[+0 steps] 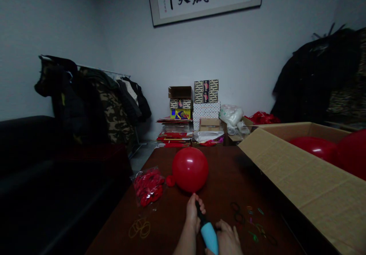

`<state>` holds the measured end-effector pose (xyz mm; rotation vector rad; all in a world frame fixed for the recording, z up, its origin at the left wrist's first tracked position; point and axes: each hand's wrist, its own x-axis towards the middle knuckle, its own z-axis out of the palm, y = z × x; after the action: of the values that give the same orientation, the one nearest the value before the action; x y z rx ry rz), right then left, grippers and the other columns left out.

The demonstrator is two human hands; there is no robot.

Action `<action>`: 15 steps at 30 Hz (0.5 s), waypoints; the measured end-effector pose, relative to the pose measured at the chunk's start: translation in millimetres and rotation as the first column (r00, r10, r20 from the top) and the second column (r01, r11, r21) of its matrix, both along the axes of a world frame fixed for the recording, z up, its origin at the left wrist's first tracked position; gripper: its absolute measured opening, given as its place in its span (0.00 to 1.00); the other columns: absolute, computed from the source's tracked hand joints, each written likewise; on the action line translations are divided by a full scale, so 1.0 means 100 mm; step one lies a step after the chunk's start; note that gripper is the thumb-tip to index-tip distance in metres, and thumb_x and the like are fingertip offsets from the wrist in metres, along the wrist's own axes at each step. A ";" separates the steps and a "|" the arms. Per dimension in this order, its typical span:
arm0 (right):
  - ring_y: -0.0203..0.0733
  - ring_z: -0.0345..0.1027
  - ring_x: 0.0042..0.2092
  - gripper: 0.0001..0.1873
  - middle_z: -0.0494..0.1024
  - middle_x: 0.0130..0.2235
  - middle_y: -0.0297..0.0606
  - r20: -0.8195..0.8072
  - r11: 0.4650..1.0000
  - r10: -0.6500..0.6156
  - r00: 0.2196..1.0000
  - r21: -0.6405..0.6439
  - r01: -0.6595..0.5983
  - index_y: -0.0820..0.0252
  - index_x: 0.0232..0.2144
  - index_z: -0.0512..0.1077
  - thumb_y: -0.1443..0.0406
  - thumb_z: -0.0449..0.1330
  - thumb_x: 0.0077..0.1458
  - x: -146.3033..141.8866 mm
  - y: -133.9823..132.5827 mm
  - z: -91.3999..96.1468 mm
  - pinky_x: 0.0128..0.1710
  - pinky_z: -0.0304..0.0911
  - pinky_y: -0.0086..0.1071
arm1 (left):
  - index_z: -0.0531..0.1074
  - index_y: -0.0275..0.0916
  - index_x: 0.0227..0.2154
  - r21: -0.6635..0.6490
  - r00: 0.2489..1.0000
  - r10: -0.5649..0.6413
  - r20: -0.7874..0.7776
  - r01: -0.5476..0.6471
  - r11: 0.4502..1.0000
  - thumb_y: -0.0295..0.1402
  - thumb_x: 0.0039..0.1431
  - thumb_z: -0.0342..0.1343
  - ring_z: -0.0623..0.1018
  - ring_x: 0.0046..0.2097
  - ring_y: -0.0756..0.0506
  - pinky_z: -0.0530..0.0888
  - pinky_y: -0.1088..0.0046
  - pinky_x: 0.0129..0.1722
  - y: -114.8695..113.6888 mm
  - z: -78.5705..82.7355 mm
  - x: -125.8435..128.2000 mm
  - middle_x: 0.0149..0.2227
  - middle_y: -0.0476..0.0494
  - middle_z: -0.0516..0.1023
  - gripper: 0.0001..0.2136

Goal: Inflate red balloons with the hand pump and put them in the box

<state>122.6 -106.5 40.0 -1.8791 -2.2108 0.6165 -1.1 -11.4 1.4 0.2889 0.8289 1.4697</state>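
Observation:
A round, inflated red balloon [190, 170] stands over the dark table at the end of a hand balloon pump [209, 236] with a light blue body and black nozzle. My left hand [193, 212] is closed around the nozzle, its fingertips pinching the balloon's neck there. Against the right side of the blue body, my right hand [228, 238] curls round the pump near the bottom edge of the picture; part of it is cut off. A clear bag of red balloons [149, 186] lies left of the inflated one, with a small red piece [170, 181] between them.
Yellowish rubber bands [139, 228] lie at the table's left front. Several coloured bands [254, 236] are scattered at the right. An open cardboard box [297, 178] with large red balloons [316, 148] stands along the right side. Stacked boxes [206, 113] sit behind the table [225, 171].

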 end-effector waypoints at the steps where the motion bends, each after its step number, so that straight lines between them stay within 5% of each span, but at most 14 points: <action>1: 0.55 0.52 0.61 0.27 0.67 0.56 0.46 0.007 1.000 -0.010 1.000 0.017 0.010 0.63 0.42 0.73 0.58 0.56 0.37 -0.03 0.01 0.03 0.62 0.39 0.54 | 0.57 0.41 0.22 0.004 1.000 -0.001 -0.001 0.001 1.000 0.47 0.43 0.61 0.57 0.15 0.56 0.49 0.79 0.16 0.00 0.00 0.00 0.15 0.57 0.59 0.19; 15: 0.58 0.52 0.61 0.25 0.70 0.54 0.51 0.086 0.997 -0.052 0.995 0.057 0.047 0.66 0.43 0.73 0.55 0.57 0.45 -0.03 -0.12 -0.14 0.61 0.38 0.58 | 0.57 0.41 0.22 0.012 0.994 0.020 -0.104 -0.019 1.000 0.46 0.45 0.58 0.56 0.14 0.55 0.50 0.78 0.15 -0.06 0.05 0.05 0.14 0.57 0.59 0.17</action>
<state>119.5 -118.1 25.6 -1.9620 -2.2021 0.4694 3.4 -17.1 6.2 0.3694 0.9093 1.4877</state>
